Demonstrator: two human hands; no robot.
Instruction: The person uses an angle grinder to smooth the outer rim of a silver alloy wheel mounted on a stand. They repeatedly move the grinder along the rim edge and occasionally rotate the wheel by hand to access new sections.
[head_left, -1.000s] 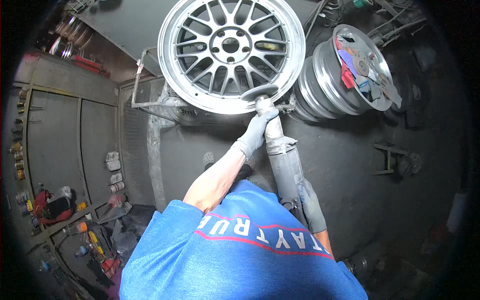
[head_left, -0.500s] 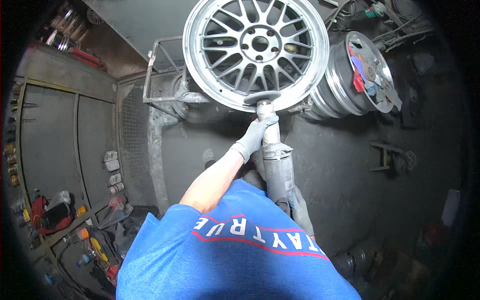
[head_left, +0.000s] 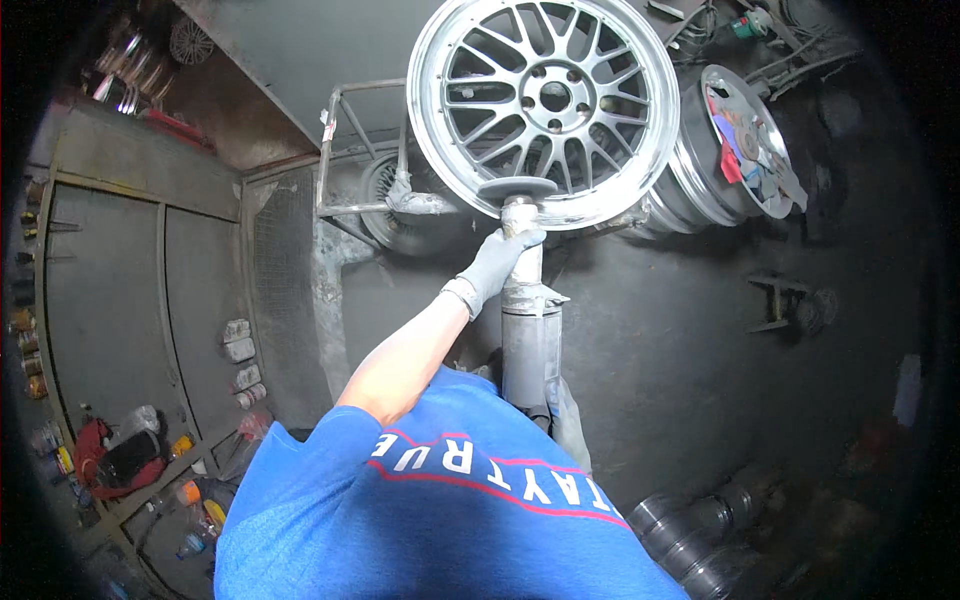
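Note:
A silver multi-spoke alloy wheel (head_left: 556, 70) faces me at the top of the view, with a bright polished outer lip. Across its lower lip lies the grey round disc (head_left: 515, 187) of an angle grinder (head_left: 530, 350). The tool has a long grey body and a pale wrapped neck. My left hand (head_left: 490, 266), in a grey glove, wraps round that neck just below the disc. Lower down, my gloved right hand (head_left: 568, 420) grips the rear of the body on its right side; its fingers are partly hidden. Whether the disc touches the lip, I cannot tell.
A metal tube frame (head_left: 322, 170) stands left of the wheel. At right, another wheel (head_left: 712, 170) holds coloured scraps in its face. Dark cylindrical shapes (head_left: 680, 545) lie lower right. Bottles and bags, including a red bag (head_left: 95, 455), sit along the left wall.
The wheel and background have shifted rightward in the view. The grinder, with both hands still on it, now sits further left along the wheel's lower lip and stands more upright.

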